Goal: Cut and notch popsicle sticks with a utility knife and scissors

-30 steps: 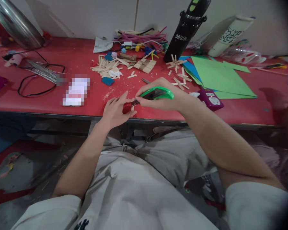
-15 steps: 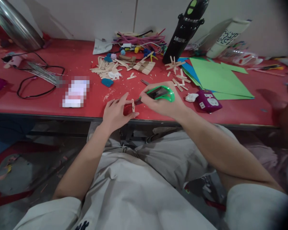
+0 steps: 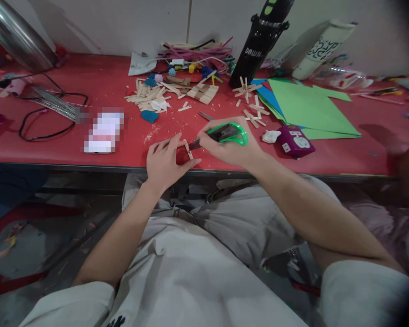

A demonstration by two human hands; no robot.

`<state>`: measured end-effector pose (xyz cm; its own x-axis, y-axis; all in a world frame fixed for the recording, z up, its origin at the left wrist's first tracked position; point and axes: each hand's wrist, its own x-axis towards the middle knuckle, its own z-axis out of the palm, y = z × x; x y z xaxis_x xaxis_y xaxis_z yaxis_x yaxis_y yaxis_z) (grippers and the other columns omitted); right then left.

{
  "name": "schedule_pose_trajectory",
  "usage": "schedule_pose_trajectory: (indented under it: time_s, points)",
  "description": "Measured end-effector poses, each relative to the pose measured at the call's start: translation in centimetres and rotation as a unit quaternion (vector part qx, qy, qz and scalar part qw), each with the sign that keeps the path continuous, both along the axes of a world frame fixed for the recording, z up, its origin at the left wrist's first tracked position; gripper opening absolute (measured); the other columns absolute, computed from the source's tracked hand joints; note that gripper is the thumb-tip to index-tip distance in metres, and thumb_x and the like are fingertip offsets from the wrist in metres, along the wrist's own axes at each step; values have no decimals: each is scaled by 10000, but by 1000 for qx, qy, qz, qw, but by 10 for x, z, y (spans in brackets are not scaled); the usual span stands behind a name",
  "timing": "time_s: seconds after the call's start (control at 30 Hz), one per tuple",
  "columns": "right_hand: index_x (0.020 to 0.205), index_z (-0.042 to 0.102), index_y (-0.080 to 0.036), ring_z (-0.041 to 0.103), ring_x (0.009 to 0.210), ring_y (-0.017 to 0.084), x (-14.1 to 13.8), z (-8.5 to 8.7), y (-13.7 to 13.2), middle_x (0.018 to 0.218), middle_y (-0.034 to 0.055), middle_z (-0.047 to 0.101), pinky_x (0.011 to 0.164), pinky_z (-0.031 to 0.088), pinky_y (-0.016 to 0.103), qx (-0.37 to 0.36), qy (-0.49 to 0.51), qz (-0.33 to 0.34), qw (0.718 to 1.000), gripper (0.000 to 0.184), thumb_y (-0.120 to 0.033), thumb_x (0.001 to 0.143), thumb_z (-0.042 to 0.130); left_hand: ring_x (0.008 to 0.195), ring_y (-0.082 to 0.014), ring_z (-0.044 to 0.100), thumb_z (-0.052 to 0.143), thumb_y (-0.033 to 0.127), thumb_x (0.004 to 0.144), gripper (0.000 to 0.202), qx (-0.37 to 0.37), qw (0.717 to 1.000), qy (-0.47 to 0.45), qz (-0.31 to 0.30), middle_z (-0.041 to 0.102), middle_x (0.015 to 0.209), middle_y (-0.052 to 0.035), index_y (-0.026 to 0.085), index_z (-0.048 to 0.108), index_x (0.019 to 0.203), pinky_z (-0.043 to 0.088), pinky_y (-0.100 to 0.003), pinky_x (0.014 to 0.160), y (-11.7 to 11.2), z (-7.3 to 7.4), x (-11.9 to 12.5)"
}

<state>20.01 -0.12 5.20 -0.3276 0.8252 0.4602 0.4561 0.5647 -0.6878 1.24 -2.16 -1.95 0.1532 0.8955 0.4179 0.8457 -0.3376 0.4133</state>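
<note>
My left hand rests at the near edge of the red table and pinches a short wooden stick piece between thumb and forefinger. My right hand is closed round a green-handled cutter. The cutter's dark blade tip touches the stick piece. A small red thing lies under the stick, mostly hidden by my fingers.
A heap of wooden sticks, a blue blob and coloured wires lie further back. A black bottle stands behind green paper sheets. A purple gadget sits right of my hand; a black cable lies left.
My left hand shifted from covering the red thing to pinching the stick piece upright. My right hand dropped slightly and brought the cutter tip against the stick.
</note>
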Motion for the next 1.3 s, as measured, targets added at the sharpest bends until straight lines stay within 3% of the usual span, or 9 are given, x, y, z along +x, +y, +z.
schedule_pose_trajectory:
  time_s: [0.17,0.3,0.53,0.8,0.97,1.1,1.3]
  points:
    - [675,611,-186,455,551,102,-2,1,-9,608,-10,588,594,425,248,79,-70,31,994,170,-245,834,606,1251,-301,640,677,622,833,681,10,1000,7,8,774,1217,-38,240,554,1383,386,-446,1092,0,-2,1]
    - [706,605,-187,465,542,104,-6,3,-16,606,-5,603,581,404,245,100,-123,56,986,129,-221,828,585,1257,-288,639,703,519,820,646,3,1000,11,10,782,1191,-37,248,554,1387,385,-438,1097,0,-1,2]
    - [693,602,-203,412,497,91,0,-5,-10,575,-24,577,571,428,229,152,-128,51,979,130,-213,822,597,1285,-269,620,695,460,826,628,-11,1000,14,8,759,1256,-11,251,534,1396,363,-443,1121,-1,2,3]
    - [714,628,-187,474,486,88,1,-7,-13,587,-18,620,546,426,221,179,-131,62,973,90,-180,799,600,1308,-276,596,703,471,821,625,-23,1000,14,10,759,1254,-7,246,541,1382,339,-472,1133,-2,4,4]
    - [684,613,-190,422,469,78,1,-4,-16,553,-33,566,525,409,218,167,-123,64,976,135,-184,817,593,1314,-272,588,692,490,834,625,-28,999,13,13,757,1256,-10,246,538,1388,331,-480,1141,-3,6,5]
    - [689,639,-196,472,484,87,6,-2,-18,576,-23,611,534,435,226,132,-70,37,988,148,-201,833,604,1321,-269,586,683,558,844,659,-32,999,20,10,735,1302,-28,240,531,1401,340,-464,1150,-4,7,4]
    - [752,696,-219,605,546,141,26,2,-6,627,4,666,557,503,279,92,21,-58,994,152,-274,872,621,1506,-261,401,600,673,868,775,-47,997,53,-10,498,1582,-42,246,458,1498,249,-449,1251,0,7,1]
